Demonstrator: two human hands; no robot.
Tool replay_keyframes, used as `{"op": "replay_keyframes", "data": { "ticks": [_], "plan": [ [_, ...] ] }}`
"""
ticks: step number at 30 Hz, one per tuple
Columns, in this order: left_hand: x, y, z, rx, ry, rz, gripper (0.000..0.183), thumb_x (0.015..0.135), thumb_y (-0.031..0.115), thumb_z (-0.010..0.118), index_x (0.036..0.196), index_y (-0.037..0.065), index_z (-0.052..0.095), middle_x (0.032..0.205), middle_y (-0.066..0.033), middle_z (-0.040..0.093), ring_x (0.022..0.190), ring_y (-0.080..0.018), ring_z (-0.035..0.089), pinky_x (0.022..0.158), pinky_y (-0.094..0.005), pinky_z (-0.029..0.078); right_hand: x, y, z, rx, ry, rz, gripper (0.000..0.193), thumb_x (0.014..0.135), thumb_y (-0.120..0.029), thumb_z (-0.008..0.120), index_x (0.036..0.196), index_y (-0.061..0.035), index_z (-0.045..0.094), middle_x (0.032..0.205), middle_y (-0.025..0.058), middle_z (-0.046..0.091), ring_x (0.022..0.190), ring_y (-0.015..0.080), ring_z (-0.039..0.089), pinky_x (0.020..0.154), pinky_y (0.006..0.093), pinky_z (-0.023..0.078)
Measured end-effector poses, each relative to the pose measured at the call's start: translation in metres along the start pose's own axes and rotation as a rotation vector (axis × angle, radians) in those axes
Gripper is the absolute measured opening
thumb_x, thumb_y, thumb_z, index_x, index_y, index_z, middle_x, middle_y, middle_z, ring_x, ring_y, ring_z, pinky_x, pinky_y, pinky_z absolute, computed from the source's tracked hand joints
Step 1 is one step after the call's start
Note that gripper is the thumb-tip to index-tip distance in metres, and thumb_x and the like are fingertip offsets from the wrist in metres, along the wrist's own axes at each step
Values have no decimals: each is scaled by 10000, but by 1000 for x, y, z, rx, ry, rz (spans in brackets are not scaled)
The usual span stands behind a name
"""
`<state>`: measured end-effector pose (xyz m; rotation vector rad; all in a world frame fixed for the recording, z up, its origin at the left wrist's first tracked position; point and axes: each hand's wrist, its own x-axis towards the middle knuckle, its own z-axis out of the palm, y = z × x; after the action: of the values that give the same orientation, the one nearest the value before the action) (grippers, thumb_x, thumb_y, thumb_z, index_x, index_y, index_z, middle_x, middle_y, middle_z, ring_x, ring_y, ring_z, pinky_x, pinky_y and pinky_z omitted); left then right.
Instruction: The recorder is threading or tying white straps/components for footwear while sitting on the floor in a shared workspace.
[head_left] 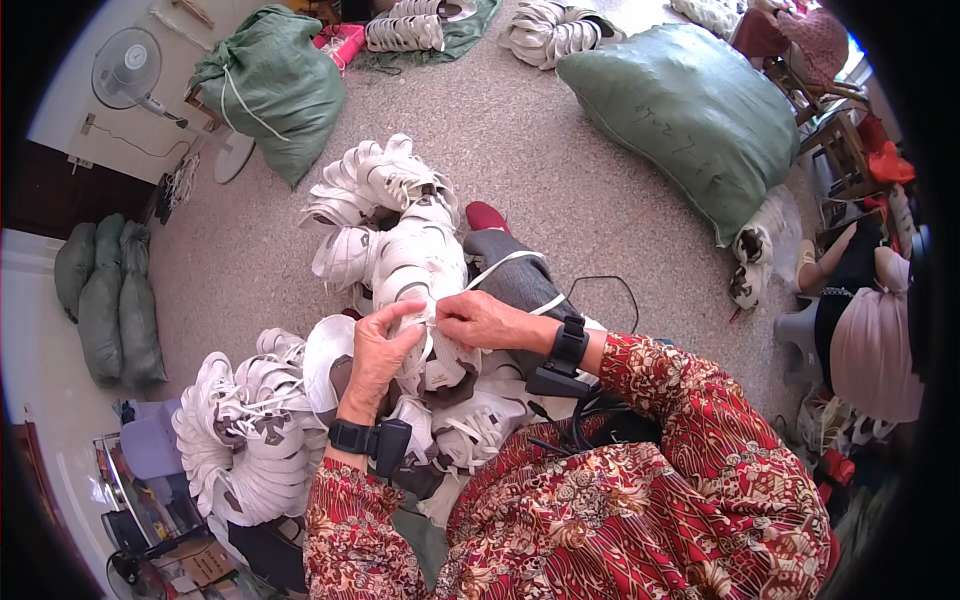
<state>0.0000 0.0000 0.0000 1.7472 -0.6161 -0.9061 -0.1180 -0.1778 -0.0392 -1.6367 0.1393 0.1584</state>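
Note:
White shoe uppers (440, 372) with grey-brown linings lie on my lap, one under my fingers. My left hand (378, 350) is closed at the upper's near left, its thumb and forefinger pinching a white shoelace (428, 347). On the other side my right hand (482, 320) also pinches the lace, fingers curled, close to the left fingertips. The exact grip points are partly hidden by the fingers. A chain of nested white uppers (420, 250) stretches away from my hands, curving at its far end. More stacked uppers (250, 440) with laces sit to the left.
A green sack (270, 90) and a standing fan (128, 68) are at far left. Another large green sack (690, 120) lies at far right. Several rolled green sacks (110, 300) lean by the left wall. One seated person (875, 330) is at right. More uppers (555, 35) lie far off.

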Motion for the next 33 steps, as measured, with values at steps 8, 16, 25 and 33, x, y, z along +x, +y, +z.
{"op": "replay_keyframes", "data": {
  "ticks": [8, 16, 25, 33],
  "plan": [
    [2, 8, -4, -137, -32, -84, 251, 939, 32, 621, 1177, -12, 689, 1135, -56, 694, 1005, -96, 627, 892, -245, 506, 14, -5, 9, -481, 256, -477, 106, 888, -88, 549, 866, 12, 576, 728, 214, 622, 699, 403, 635, 606, 473, 483],
    [2, 1, -11, -152, -33, -15, 273, 972, 76, 562, 1198, 3, 699, 1095, -28, 704, 962, -79, 609, 889, -232, 482, 5, -9, 23, -240, 289, -311, 132, 867, -118, 578, 863, 13, 593, 754, 218, 631, 740, 420, 631, 651, 488, 486],
    [3, 6, -14, -232, -33, -57, 402, 1012, 274, 492, 1199, -26, 682, 1155, -78, 692, 1064, -140, 621, 968, -268, 458, 1, -27, 17, -564, 316, -465, 174, 890, -138, 610, 1023, -35, 570, 925, 167, 607, 784, 390, 639, 670, 473, 518],
    [0, -4, -18, -279, 73, -23, 400, 1011, 301, 504, 1110, -22, 719, 1064, -84, 705, 984, -170, 629, 896, -301, 472, 22, -34, 31, -832, 199, -521, 159, 878, -80, 586, 1014, -6, 551, 953, 169, 564, 745, 391, 631, 637, 465, 532]
  ]
}}
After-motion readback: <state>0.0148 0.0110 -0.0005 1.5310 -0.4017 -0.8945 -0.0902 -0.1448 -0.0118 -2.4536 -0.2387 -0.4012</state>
